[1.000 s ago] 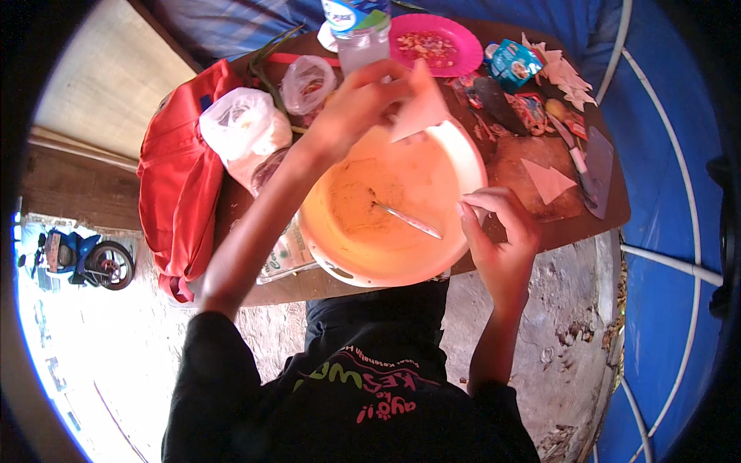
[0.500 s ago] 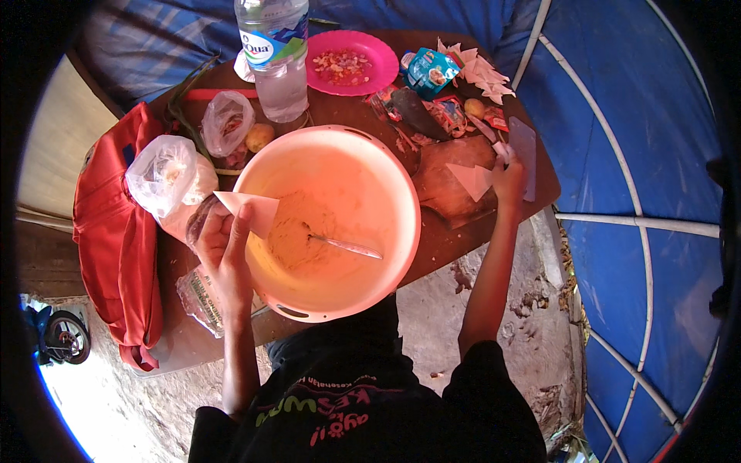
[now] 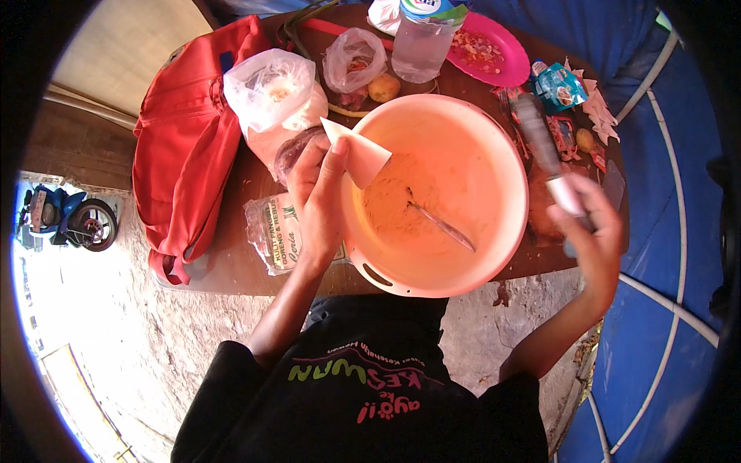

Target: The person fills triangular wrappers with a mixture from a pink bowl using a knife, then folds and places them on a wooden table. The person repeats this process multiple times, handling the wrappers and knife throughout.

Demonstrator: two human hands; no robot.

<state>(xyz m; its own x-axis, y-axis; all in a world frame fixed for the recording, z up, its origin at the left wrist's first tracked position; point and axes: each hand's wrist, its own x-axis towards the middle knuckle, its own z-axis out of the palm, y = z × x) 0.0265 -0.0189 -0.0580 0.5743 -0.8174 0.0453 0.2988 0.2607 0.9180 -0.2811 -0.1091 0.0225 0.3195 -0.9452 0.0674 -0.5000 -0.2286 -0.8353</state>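
Note:
My left hand [image 3: 315, 174] is closed, pinching a pale, flat dumpling wrapper [image 3: 367, 160] with pointed corners between thumb and fingers, over the left rim of a large orange-pink basin [image 3: 505, 174]. Inside the basin, a metal spoon [image 3: 444, 225] lies in a thin brownish mixture [image 3: 390, 204]. To the right of the basin, my right hand [image 3: 590, 231] grips a knife [image 3: 567, 197] by its handle; motion smears the long grey part pointing away from me. Under that hand, a brown cutting board [image 3: 543, 220] is partly hidden.
A water bottle [image 3: 421, 50] and a pink plate [image 3: 505, 65] with chopped bits stand at the back. Plastic bags [image 3: 270, 85], a red bag [image 3: 193, 147] and a printed wrapper package [image 3: 272, 231] lie left. A teal packet [image 3: 559, 86] sits far right.
The whole view has shifted, so the table things sit further right. My right hand has drawn nearer, lifting the knife from beside the board. My left hand keeps hold of the wrapper.

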